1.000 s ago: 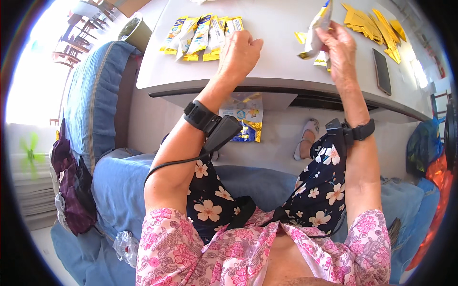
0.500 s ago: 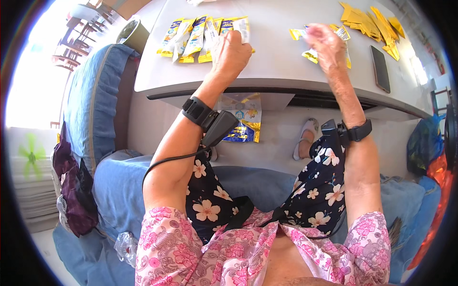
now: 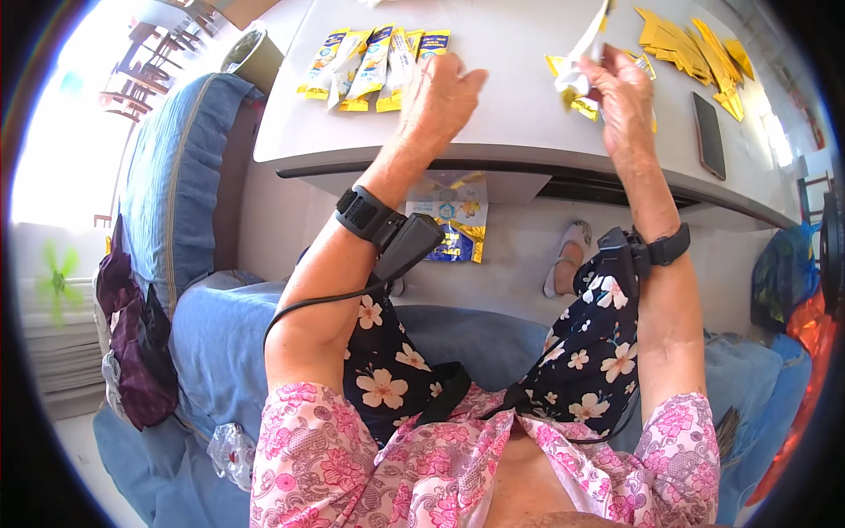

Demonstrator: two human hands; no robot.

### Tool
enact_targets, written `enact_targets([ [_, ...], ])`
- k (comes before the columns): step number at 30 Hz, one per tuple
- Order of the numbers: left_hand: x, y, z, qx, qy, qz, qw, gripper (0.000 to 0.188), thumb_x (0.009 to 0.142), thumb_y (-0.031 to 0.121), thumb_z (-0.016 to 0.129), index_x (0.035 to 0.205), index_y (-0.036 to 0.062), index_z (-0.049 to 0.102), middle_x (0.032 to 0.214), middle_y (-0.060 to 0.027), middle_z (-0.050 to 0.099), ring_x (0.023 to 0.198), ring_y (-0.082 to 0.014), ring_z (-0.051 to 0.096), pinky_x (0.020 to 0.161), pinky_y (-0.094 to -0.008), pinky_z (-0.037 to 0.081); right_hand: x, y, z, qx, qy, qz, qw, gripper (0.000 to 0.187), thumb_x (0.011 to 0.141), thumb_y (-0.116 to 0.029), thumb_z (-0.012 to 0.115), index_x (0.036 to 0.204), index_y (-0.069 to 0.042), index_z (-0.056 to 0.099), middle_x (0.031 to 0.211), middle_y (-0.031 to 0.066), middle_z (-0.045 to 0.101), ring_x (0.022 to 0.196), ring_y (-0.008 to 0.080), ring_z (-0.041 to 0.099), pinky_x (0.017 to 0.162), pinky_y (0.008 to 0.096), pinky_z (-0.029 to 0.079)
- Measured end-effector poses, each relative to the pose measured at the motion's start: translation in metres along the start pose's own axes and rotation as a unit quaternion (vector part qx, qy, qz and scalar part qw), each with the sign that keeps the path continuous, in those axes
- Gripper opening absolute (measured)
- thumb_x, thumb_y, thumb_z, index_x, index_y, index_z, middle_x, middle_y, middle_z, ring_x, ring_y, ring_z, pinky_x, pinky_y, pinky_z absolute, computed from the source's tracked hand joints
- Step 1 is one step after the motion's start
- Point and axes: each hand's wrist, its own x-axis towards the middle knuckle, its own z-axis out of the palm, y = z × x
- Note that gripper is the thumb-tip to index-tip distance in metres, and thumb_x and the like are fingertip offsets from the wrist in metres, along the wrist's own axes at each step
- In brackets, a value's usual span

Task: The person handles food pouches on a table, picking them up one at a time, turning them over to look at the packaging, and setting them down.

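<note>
Right hand (image 3: 623, 86): I see it pinching a white sachet (image 3: 581, 55) above the table (image 3: 510, 114).
Left hand (image 3: 440, 88): hovering empty beside the sachet row (image 3: 374, 57).

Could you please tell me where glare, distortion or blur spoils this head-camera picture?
Head view: the window area at upper left is washed out white; the table edge bows from fisheye distortion; the corners are black; the white packet in the right hand is slightly soft; the left hand and the row of packets are sharp.
</note>
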Motion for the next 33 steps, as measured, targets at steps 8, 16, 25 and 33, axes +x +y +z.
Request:
enact_targets([
  [8,0.005,-0.023,-0.023,0.444,0.025,0.003,0.896,0.018,0.072,0.007,0.058,0.083,-0.0027,0.067,0.082,-0.0243,0.063,0.083,-0.036,0.061,0.065,-0.0426,0.05,0.014,-0.014,-0.048,-0.629,0.172,-0.165,0.74,0.039,0.079,-0.023,0.064,0.109,0.001,0.055,0.101,0.018,0.06,0.09,0.0281,0.061,0.078,0.0403,0.047],
  [16,0.009,-0.012,-0.02,0.343,0.149,-0.033,0.927,0.018,0.075,0.01,0.054,0.078,-0.0031,0.066,0.076,-0.0235,0.063,0.074,-0.0371,0.062,0.067,-0.0449,0.049,0.007,-0.002,-0.032,-0.591,0.113,-0.403,0.69,0.036,0.08,-0.021,0.062,0.107,0.001,0.055,0.108,0.0179,0.055,0.102,0.0305,0.052,0.089,0.0394,0.041],
  [25,-0.013,0.013,0.012,-0.068,0.062,0.06,0.994,0.017,0.084,0.012,0.053,0.082,-0.0018,0.062,0.06,-0.0047,0.059,0.051,-0.0049,0.052,0.047,-0.018,0.042,-0.012,0.01,0.021,-0.398,-0.051,-0.211,0.891,0.035,0.087,-0.031,0.055,0.098,0.003,0.057,0.094,0.0135,0.059,0.086,0.0259,0.059,0.078,0.0344,0.047],
  [33,-0.025,0.037,0.031,-0.227,-0.092,0.043,0.969,0.018,0.087,0.013,0.053,0.088,-0.0029,0.061,0.068,-0.0051,0.06,0.054,-0.0055,0.053,0.049,-0.0192,0.043,-0.005,0.019,0.003,0.035,-0.173,0.137,0.975,0.034,0.086,-0.02,0.059,0.109,0.006,0.054,0.096,0.0079,0.06,0.08,0.013,0.059,0.071,0.0254,0.049],
])
